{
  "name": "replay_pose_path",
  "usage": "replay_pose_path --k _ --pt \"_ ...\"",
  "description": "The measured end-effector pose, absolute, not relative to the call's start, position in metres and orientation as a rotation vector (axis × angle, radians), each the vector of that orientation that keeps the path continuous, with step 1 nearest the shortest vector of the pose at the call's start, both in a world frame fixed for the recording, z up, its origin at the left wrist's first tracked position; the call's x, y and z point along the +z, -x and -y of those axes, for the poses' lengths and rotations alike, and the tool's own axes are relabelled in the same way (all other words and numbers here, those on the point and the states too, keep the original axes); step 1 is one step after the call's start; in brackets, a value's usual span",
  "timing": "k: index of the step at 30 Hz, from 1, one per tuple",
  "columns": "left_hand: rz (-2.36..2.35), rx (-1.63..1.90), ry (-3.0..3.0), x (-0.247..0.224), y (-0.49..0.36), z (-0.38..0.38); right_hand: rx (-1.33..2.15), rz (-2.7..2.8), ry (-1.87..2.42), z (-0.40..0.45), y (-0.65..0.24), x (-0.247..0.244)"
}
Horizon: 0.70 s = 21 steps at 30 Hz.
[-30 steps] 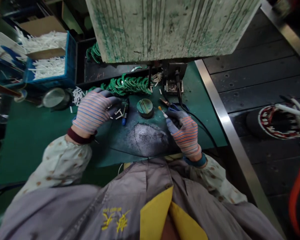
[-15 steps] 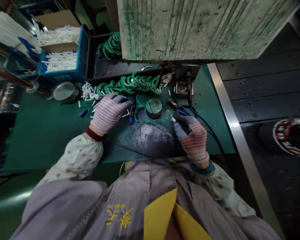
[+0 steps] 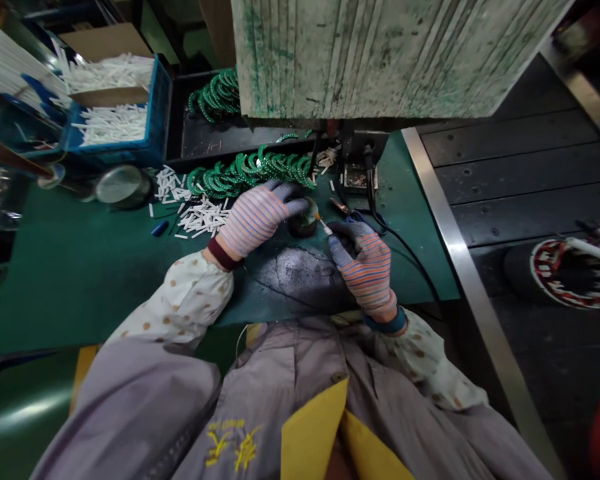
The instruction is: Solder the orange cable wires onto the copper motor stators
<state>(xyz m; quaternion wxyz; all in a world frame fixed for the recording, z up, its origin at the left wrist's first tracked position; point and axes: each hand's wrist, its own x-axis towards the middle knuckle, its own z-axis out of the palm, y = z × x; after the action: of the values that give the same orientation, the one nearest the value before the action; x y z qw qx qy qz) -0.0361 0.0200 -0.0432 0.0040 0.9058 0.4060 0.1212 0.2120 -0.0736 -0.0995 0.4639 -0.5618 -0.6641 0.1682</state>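
My left hand (image 3: pixel 265 215), in a striped glove with dark fingertips, reaches over the small round block (image 3: pixel 304 227). Its fingers are drawn together at the block's top; what lies under the fingertips is hidden. In a pinch, my right hand (image 3: pixel 363 263), also gloved, holds a thin white stick with an orange tip (image 3: pixel 323 223). That tip points at the block's right edge and looks close to it or touching. Behind my left hand lies a row of curved green circuit boards (image 3: pixel 250 173). Short white tubes (image 3: pixel 200 217) are scattered left of that hand.
Blue-handled pliers (image 3: pixel 353 213) and a black cable (image 3: pixel 410 247) lie right of the block. A metal-topped tin (image 3: pixel 123 185) and a blue bin of white tubes (image 3: pixel 155 107) stand left. A large stained panel (image 3: pixel 370 60) overhangs the back. A wound stator (image 3: pixel 570 273) sits far right.
My left hand has moved right from beside the loose tubes onto the round block. My right hand has brought the orange tip leftward to the block. The whole view has shifted slightly.
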Motion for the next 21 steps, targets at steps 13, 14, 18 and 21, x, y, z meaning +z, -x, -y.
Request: replay_pose_path --k 13,14,18,21 --pt "-1.244 0.563 -2.581 -0.039 0.033 -0.016 0.375 1.813 1.384 0.073 -0.205 -0.099" --pt "-1.244 0.557 -2.593 -0.039 0.032 -0.013 0.393 1.832 1.399 0.077 -0.207 -0.099" --pt "-1.154 0.476 -2.677 -0.043 0.029 -0.012 0.406 1.786 1.415 0.078 -0.21 -0.099" --pt "-1.201 0.524 -2.642 -0.047 0.031 -0.015 0.341 1.746 1.397 0.069 -0.205 -0.106"
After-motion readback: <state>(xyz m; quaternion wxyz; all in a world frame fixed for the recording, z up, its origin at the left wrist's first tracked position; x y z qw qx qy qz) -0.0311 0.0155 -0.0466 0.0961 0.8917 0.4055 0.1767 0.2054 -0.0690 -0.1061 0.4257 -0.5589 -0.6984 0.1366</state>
